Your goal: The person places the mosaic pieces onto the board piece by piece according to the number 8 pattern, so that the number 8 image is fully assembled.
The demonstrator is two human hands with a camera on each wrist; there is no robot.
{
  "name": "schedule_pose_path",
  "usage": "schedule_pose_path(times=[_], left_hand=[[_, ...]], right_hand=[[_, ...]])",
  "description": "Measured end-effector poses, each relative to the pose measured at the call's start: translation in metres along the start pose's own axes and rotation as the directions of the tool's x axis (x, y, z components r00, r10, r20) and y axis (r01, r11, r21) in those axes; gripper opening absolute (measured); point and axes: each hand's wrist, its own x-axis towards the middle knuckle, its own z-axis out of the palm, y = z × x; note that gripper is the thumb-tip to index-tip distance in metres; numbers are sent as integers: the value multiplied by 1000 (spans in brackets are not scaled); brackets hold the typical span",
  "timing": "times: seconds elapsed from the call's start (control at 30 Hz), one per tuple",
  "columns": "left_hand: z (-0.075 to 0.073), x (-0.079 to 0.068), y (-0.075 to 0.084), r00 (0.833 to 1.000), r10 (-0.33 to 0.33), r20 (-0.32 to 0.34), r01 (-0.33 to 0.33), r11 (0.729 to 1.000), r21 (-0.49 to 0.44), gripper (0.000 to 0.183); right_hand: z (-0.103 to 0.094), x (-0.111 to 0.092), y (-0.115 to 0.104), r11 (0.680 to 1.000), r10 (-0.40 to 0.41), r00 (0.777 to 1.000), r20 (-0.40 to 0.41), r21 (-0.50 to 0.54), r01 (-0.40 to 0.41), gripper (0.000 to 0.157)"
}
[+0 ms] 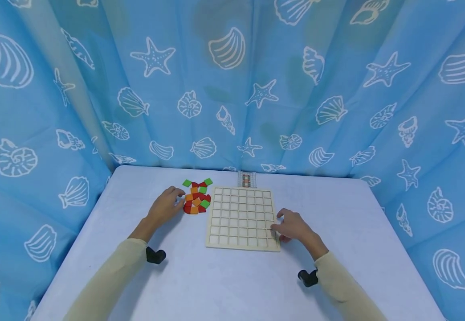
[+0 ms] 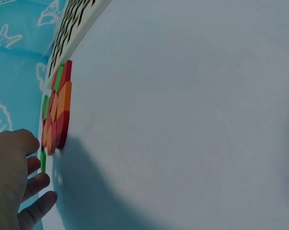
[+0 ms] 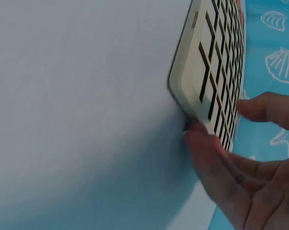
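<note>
A pale wooden grid board [image 1: 242, 218] with rows of square cells lies flat on the table. My right hand [image 1: 293, 225] is at its right edge, with fingertips [image 3: 199, 136] right at the rim near the board's corner and another finger raised above the cells. Left of the board lies a cluster of flat red, orange and green tiles [image 1: 196, 202]. My left hand [image 1: 166, 206] hovers beside those tiles, its fingers loosely bent and apart, with nothing between them. In the left wrist view the tiles [image 2: 63, 103] stand out just beyond the fingertips.
A small patterned card [image 1: 246, 179] lies behind the board at the table's back edge. The white tabletop [image 1: 332, 200] extends to both sides. A blue curtain [image 1: 232, 89] with shell and starfish prints hangs around the back and sides. Black wrist mounts [image 1: 155, 256] sit below the hands.
</note>
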Motion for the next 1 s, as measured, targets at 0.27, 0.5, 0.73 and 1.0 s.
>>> schedule_pose_path(times=[0.27, 0.5, 0.73, 1.0], left_hand=[[10, 19, 10, 996, -45, 77, 48, 998, -40, 39], [15, 31, 10, 994, -35, 105, 43, 996, -74, 37], [14, 34, 12, 993, -35, 113, 45, 996, -82, 33], [11, 35, 23, 986, -90, 140, 102, 992, -81, 35]], right_hand=[[9, 2, 3, 1000, 24, 1000, -16, -13, -24, 50], [16, 2, 9, 1000, -16, 997, -75, -12, 15, 54], [17, 0, 10, 999, -44, 991, -123, 0, 44, 52], [19, 5, 10, 998, -52, 990, -135, 19, 55, 48]])
